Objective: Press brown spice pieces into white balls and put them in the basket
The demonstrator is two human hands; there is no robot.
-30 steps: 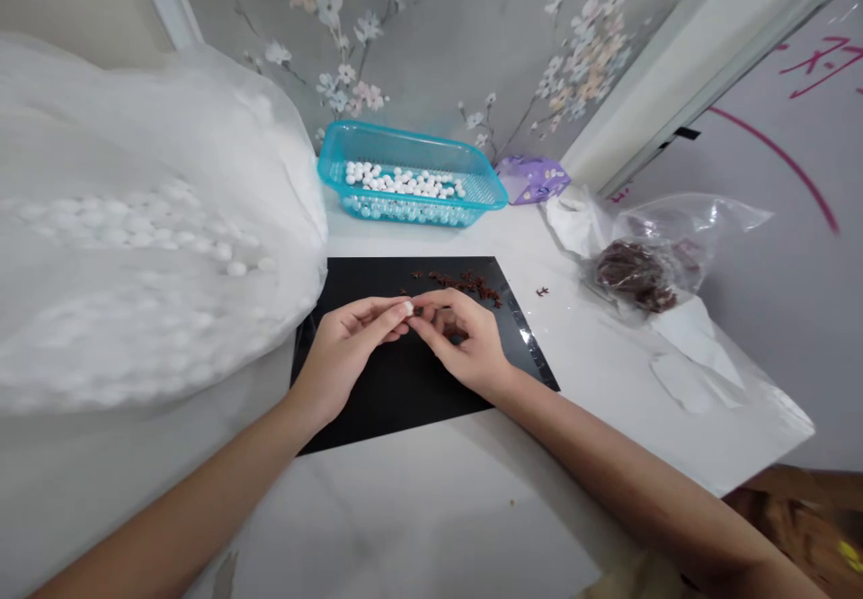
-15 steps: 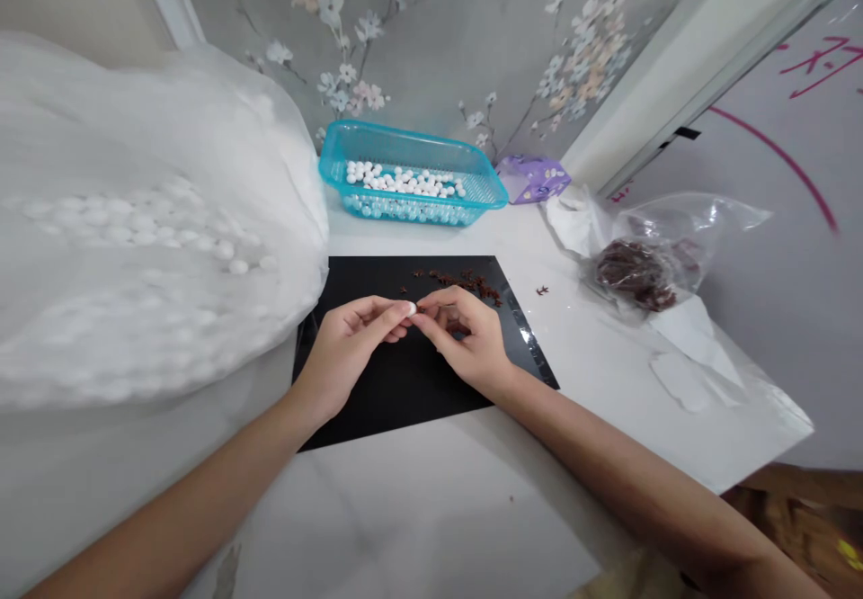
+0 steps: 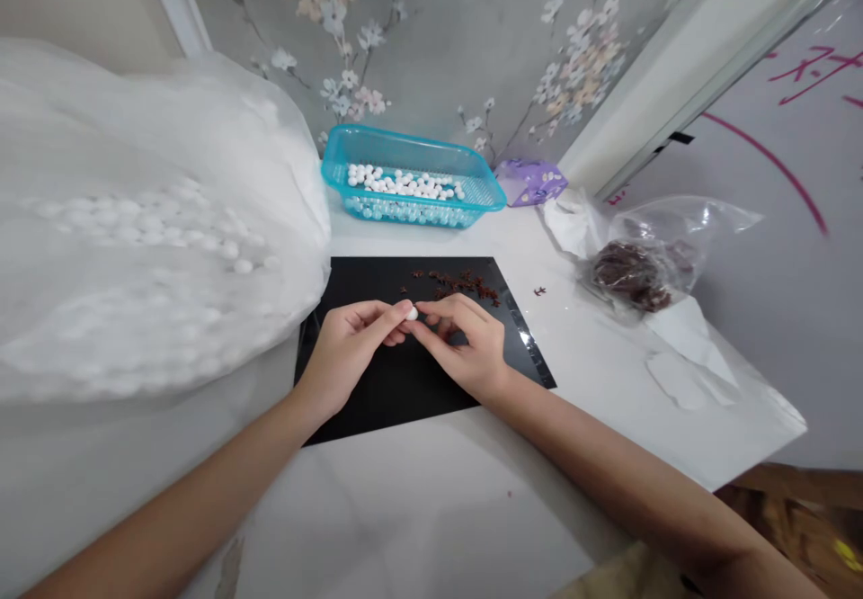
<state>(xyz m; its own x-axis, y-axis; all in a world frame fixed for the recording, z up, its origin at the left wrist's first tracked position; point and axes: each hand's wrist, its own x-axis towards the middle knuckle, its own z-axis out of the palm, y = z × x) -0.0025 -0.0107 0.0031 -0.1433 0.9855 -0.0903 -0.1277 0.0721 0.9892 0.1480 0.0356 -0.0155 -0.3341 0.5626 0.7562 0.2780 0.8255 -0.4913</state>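
Observation:
Just above the black sheet (image 3: 391,392), my left hand (image 3: 342,347) pinches a small white ball (image 3: 412,313) between thumb and fingers. My right hand (image 3: 475,343) meets it from the right, its thumb and index fingertip closed against the ball's side. Any small piece between the right fingertips is too small to make out. Behind my right hand lies a scatter of small dark brown star-like pieces (image 3: 472,286) on the sheet. One more brown piece (image 3: 540,291) lies on the white table to the right.
A blue basket (image 3: 495,192) with many white balls stands at the back. To the left bulges a large translucent bag (image 3: 162,311) of white balls. At right are a purple packet (image 3: 532,183), a clear bag of brown pieces (image 3: 630,275) and white paper (image 3: 691,334).
The ball shows more fully between my hands now. My right fingertips have shifted slightly left and down around its side; the brown bit seen at them before no longer shows clearly.

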